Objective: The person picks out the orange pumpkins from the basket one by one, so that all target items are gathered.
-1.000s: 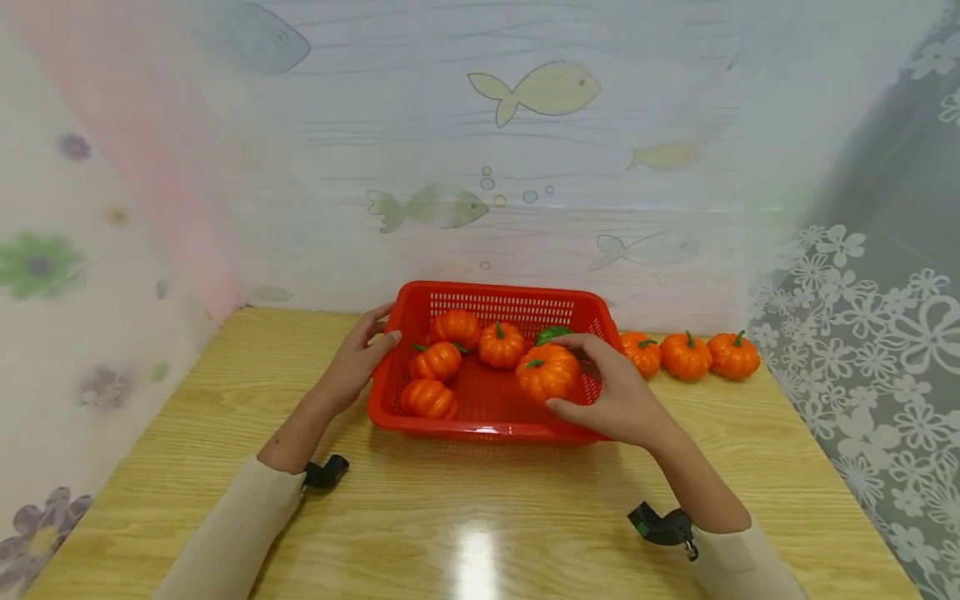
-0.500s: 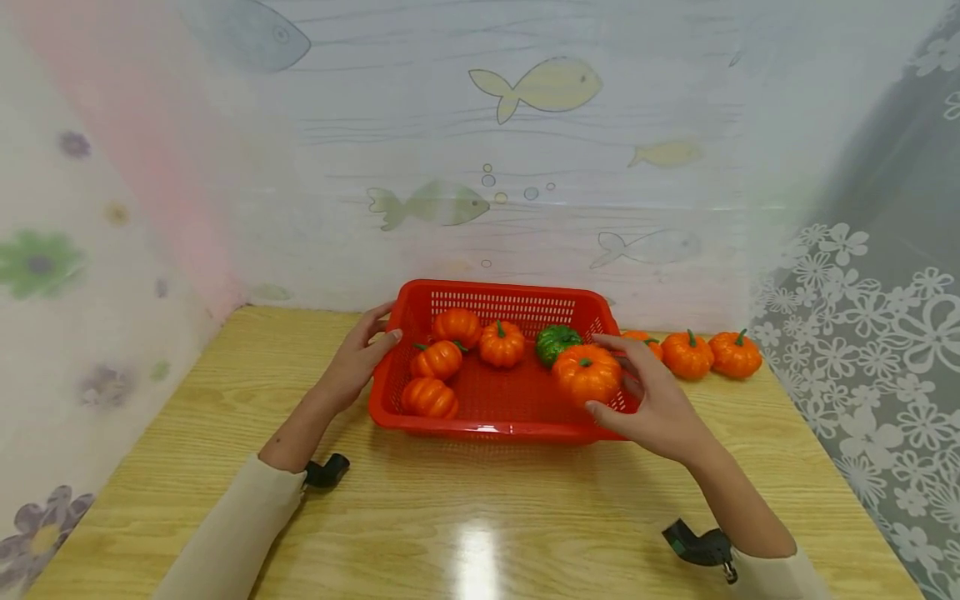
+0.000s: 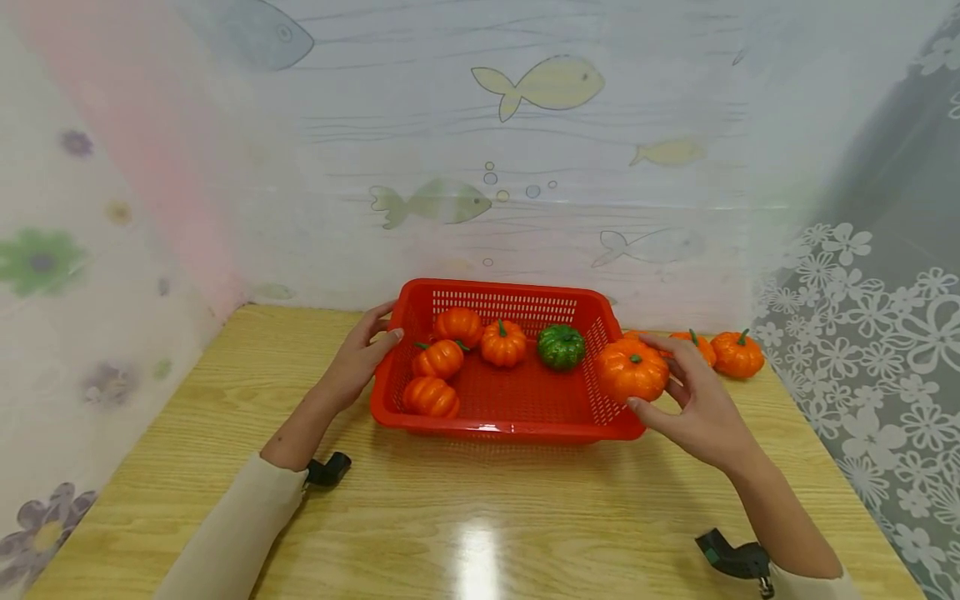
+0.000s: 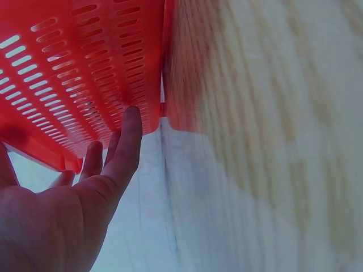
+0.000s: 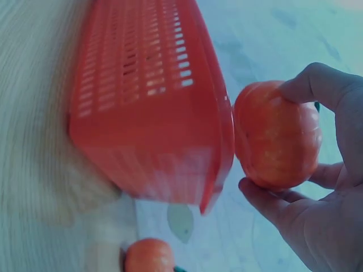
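Observation:
A small orange pumpkin (image 3: 632, 372) is pinched between the thumb and fingers of my right hand (image 3: 701, 408). It is held above the right rim of a red plastic basket (image 3: 510, 429); the right wrist view has the pumpkin (image 5: 277, 136) close beside that rim. My left hand (image 3: 360, 358) grips the basket's left side, thumb at the rim. In the left wrist view, its fingers (image 4: 131, 133) lie against the slotted outer wall. Inside the basket are a green pumpkin (image 3: 561, 347) on the right and several orange pumpkins, such as one near the middle (image 3: 503, 343).
Beyond my right hand, more orange pumpkins stand on the wooden table (image 3: 480, 508), the outermost (image 3: 737, 355) in plain view and others partly hidden. A wall covering with fish drawings (image 3: 450, 204) rises behind the basket. Flowered sheets hang at both sides.
My right hand has carried the orange pumpkin rightward, from inside the basket to above its right rim. The green pumpkin has come fully into view. My left hand has stayed put.

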A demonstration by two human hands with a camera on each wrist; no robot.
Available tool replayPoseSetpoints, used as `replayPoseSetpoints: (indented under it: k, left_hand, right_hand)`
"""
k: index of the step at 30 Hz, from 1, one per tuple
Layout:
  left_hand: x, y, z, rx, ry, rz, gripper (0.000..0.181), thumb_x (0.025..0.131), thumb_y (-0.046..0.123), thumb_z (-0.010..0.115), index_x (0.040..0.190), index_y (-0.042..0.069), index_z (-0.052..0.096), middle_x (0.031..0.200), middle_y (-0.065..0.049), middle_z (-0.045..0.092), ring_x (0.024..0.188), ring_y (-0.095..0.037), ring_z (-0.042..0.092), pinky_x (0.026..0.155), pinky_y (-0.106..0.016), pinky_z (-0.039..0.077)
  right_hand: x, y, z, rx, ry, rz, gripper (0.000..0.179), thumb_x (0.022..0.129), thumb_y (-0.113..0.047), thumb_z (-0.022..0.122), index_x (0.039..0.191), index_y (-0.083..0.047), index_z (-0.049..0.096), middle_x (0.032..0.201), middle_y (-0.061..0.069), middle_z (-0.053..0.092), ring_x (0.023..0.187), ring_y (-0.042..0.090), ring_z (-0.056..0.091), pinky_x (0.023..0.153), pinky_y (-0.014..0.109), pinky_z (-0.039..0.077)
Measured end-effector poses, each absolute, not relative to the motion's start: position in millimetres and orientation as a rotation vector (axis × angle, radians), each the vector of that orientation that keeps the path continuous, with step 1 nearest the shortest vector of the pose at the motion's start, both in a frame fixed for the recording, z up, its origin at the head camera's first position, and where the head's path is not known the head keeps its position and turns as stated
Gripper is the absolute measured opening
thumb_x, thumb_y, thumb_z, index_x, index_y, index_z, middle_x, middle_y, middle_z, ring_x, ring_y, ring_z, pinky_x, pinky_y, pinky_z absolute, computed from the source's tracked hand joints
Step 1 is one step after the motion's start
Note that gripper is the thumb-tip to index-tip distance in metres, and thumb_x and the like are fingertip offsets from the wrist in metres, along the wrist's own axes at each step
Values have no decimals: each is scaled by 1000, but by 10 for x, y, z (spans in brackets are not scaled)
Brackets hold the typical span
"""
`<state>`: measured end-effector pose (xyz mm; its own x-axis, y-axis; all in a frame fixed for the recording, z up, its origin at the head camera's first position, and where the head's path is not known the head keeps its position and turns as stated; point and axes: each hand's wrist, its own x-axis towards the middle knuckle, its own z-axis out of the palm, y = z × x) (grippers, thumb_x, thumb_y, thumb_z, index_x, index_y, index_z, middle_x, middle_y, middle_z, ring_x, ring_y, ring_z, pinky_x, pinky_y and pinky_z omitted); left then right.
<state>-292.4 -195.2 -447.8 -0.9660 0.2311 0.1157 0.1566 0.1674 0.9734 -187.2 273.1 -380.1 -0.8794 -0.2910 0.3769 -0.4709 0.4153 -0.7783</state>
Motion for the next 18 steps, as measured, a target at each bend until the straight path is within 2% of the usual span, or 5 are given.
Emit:
replayPoseSetpoints:
  k: [4,18]
  left_hand:
    - [-2919,-1950,-4477,387,2359,1945,62,111,31,55,167,21,32,150,-21,51,130,-40,59,94,-34,61]
    - [-2928,-1956,-4494,391,2359,1947,61,112,31,55,167,21,32,149,-21,51,128,-40,60,92,-32,61]
  right_hand:
    - [-1829,2820,-3781,647,-2492,1436,77,86,14,78,153,-2,45,151,7,44,126,10,56,101,13,49]
    - [-1818,3127,-3855,609,-2517,1400,81,85,17,77,154,5,37,153,19,41,127,4,52,98,11,50]
